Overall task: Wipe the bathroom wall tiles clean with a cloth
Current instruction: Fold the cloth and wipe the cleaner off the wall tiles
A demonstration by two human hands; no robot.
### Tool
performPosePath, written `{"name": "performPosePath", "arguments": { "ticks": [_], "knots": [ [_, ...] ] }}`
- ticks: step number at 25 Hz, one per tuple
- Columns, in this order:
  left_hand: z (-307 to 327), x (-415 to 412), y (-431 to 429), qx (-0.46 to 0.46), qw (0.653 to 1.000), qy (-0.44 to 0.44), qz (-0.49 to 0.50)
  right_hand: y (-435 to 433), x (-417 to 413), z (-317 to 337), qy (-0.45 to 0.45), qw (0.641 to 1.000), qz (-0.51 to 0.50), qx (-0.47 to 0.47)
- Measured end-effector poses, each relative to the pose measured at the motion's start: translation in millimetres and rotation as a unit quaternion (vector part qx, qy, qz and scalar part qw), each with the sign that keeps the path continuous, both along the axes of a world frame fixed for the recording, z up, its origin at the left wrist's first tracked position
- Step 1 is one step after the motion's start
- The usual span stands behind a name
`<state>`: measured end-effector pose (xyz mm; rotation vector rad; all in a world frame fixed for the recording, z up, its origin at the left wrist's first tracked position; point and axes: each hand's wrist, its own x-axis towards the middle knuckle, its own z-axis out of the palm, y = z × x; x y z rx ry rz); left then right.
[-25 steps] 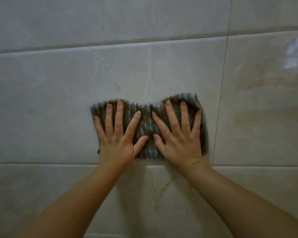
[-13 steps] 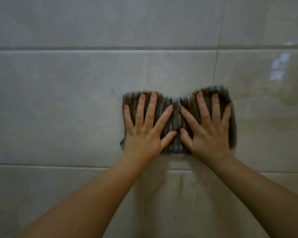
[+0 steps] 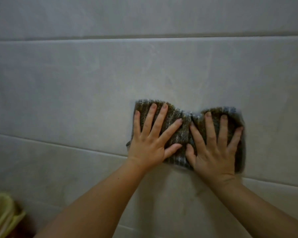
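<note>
Since 0.5 s ago: cloth [image 3: 186, 134] + both hands sit further right in frame, now right of centre. Can't make out the vertical grout joint any more. Yellow-green bin [image 3: 0, 212] now shows lower left.

I see left hand [image 3: 150, 145] and right hand [image 3: 213, 152] both flat, fingers spread, pressing the cloth onto the wall tile [image 3: 76, 91]. Nothing is gripped; thumbs are close together. Cloth is bunched in the middle btwn the hands, lower edge over the horiz grout line [image 3: 58, 143].

Risks, my read:
- No grip, so if pressure drops the cloth slides down the glossy tile and falls.
- Middle ridge prob lifts off the wall, leaving an unwiped streak.
- Flat palms may skip the grout recess.

Frame is blurry, so I can't tell if the tile is wet.
</note>
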<state>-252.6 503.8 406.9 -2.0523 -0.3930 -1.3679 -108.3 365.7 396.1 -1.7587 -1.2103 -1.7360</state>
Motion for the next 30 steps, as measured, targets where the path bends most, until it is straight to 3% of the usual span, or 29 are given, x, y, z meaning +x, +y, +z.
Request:
{"name": "performPosePath", "arguments": {
  "ticks": [7,13,19,25,28,30],
  "knots": [
    [-42,-72,71,-0.052,0.998,-0.003,0.035,70,-75,-21,-0.004,0.997,0.044,-0.065],
    [-52,-41,24,-0.103,0.994,-0.01,0.03,12,-39,-14,-0.032,0.988,0.005,-0.148],
    [-61,49,-75,-0.091,0.995,0.023,-0.031,-91,43,-39,0.035,0.994,-0.051,-0.089],
    [-23,134,-146,-0.065,0.996,-0.029,-0.058,-139,96,-5,0.134,0.989,0.016,0.052],
    [16,151,-157,-0.053,0.994,-0.066,-0.065,-135,113,43,0.113,0.987,0.007,0.118],
    [32,153,-159,-0.055,0.994,-0.073,-0.064,-137,120,64,0.077,0.991,-0.015,0.11]
  ]
}}
